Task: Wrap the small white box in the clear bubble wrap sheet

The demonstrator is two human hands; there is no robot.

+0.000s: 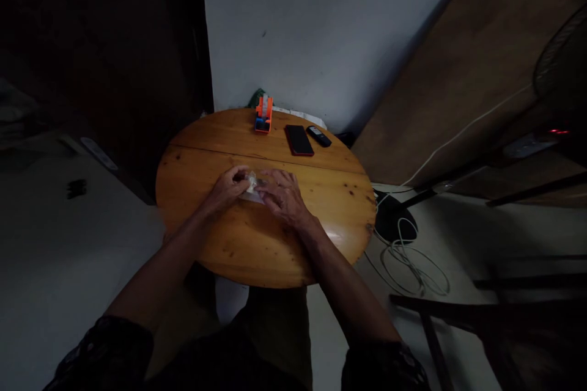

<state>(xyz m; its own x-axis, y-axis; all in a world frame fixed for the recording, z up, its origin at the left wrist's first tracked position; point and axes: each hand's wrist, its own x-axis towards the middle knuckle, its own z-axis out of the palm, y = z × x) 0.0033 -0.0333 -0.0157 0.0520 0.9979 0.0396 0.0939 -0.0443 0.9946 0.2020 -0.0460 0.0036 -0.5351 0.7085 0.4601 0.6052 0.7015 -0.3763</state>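
Left hand: the left hand comes in from the left side, its fingers curled and its thumb and fingertips pinching the near-left part of the clear packet.
Right hand: the right hand lies over the packet's right end, palm down and fingers bent; whether it grips or only presses, I cannot tell.
Clear packet: 1 small, crinkled, see-through clear packet lies between the 2 hands, at about the middle of the tabletop; its contents are too small and dim to make out.
Round table: the round table is yellow-brown wood with dark knots, a dark seam running across its far part and a patch of glare near its right edge.
Tape dispenser: the orange and blue tape dispenser stands at the far edge, well apart from both hands.
Phones: 2 lie to the right of the dispenser, a flat black phone with a red edge and, just beside it, a smaller dark keypad phone.
Wall side: a pale wall rises behind the table, with a brown panel to its right.
Floor, right: a loose coil of pale cable lies near a round black base.
Sleeves: both are dark and patterned, ending near the elbows.
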